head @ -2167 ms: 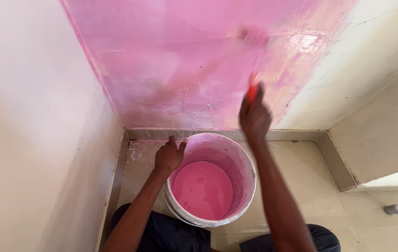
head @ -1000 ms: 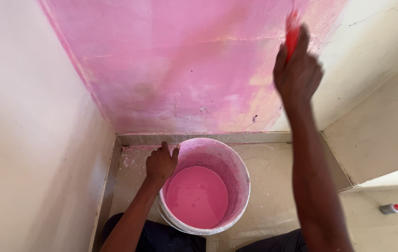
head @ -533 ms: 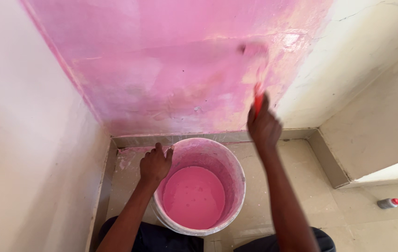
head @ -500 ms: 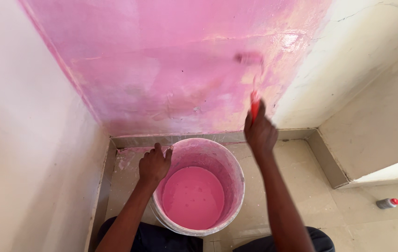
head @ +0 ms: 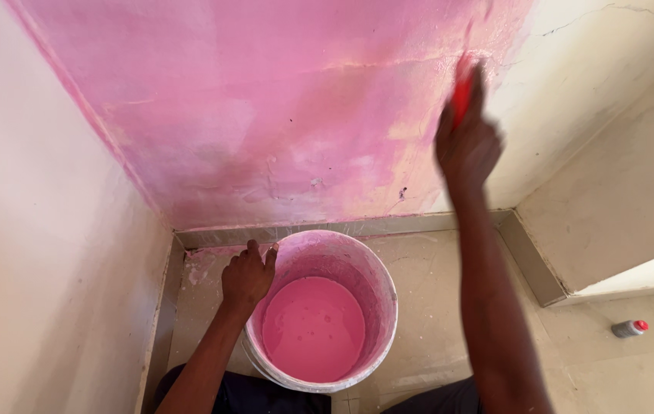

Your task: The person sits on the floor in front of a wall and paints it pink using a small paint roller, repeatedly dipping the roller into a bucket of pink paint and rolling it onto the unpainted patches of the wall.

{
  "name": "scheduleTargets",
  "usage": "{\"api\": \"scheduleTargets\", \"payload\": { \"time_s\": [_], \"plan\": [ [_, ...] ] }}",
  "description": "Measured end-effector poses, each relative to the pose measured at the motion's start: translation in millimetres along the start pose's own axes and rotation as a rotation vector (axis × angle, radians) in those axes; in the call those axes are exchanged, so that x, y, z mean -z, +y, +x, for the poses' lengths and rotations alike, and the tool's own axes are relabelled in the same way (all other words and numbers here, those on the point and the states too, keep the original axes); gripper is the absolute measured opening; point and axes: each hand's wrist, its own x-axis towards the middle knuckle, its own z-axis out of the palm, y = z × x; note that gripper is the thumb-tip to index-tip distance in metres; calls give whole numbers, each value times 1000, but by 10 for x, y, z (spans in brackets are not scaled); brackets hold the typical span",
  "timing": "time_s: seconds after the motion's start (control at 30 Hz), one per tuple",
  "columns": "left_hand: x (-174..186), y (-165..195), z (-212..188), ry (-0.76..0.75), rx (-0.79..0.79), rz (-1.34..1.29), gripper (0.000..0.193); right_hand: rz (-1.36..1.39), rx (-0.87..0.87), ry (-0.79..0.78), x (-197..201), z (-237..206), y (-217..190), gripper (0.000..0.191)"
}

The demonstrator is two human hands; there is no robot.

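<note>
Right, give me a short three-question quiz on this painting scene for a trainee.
1. True or false: the left hand grips the rim of the bucket.
2. What does the right hand hold against the wall? A) a sponge B) a red-handled tool C) a scraper with a blue handle
3. Fill in: the small bottle lying on the floor at the right has a ___ cap.

Key
1. True: its fingers rest over the rim on the bucket's left side.
2. B: only the red handle shows; the working end is blurred.
3. Red.
</note>
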Motion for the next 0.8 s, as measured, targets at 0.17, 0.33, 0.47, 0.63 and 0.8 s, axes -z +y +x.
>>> {"api": "scheduleTargets", "payload": {
  "time_s": [0.17, 0.33, 0.47, 0.63, 0.8],
  "plan": [
    [1, 6, -3, 1, -1, 3, 63, 59, 65, 6, 332, 580, 156, 57],
    [16, 39, -28, -13, 12, -19, 61, -186, 38, -93, 274, 35, 192, 60],
    [20, 59, -37, -16, 13, -2, 61, -103, -15, -218, 20, -969, 227, 63],
    [-7, 78, -8, 5, -3, 32, 61, -90, -41, -331, -360, -2068, 425, 61],
    [-20, 107, 21, -12, 12, 33, 63, -58, -120, -417, -672, -2611, 552, 66]
  ]
}}
